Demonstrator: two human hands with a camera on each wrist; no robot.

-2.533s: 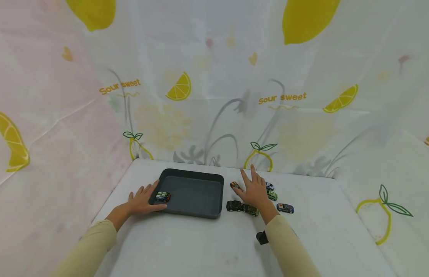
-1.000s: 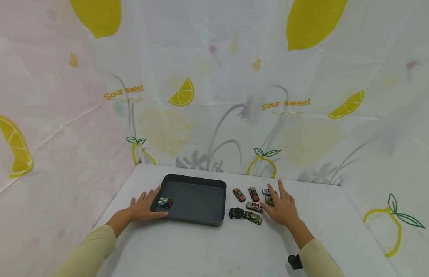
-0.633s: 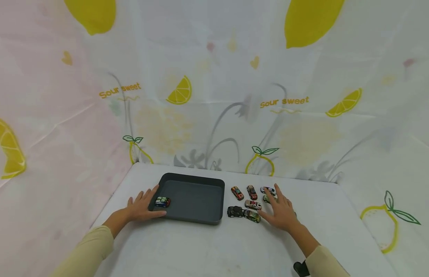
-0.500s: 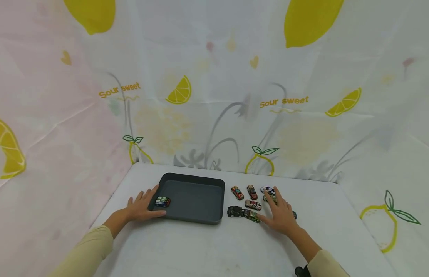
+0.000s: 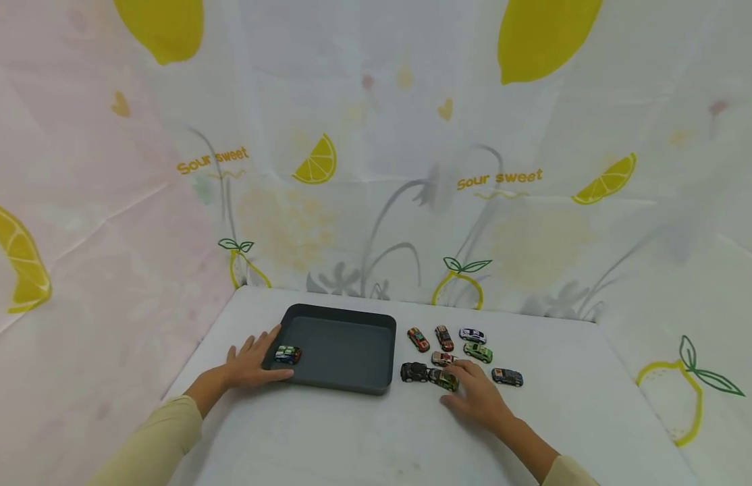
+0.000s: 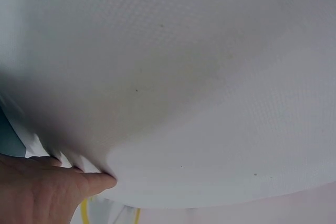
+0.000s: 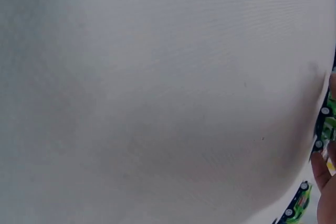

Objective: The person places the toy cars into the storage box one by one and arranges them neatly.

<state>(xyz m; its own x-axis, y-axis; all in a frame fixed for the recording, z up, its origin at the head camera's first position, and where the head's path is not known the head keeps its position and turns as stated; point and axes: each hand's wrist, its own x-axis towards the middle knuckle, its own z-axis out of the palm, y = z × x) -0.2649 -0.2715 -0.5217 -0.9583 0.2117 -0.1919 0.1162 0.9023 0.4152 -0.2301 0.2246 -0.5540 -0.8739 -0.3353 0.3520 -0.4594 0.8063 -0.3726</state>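
Note:
My left hand (image 5: 251, 363) rests with spread, fairly straight fingers at the left side of a dark grey tray (image 5: 385, 351), its thumb along the front rim. Inside the tray at the left sits one toy car (image 5: 287, 354). My right hand (image 5: 480, 399) has its thumb and fingers around the right end of a green camouflage toy car (image 5: 441, 379); in the right wrist view fingertips bracket that green car (image 7: 324, 124). Touching or almost touching its left end is a black toy car (image 5: 414, 372). A white-and-red toy car (image 5: 443, 358) lies just behind, partly covered by the fingers.
Behind stand an orange-red toy car (image 5: 418, 339), a dark red one (image 5: 444, 338), a white-and-blue one (image 5: 472, 335) and a green one (image 5: 478, 352). A dark blue toy car (image 5: 507, 377) lies right of the hand. A lemon-print cloth (image 5: 376, 202) walls the white table.
My right hand went from over the back cars to the right, then down and left, its fingers curling at the camouflage car. The left hand has stayed at the tray.

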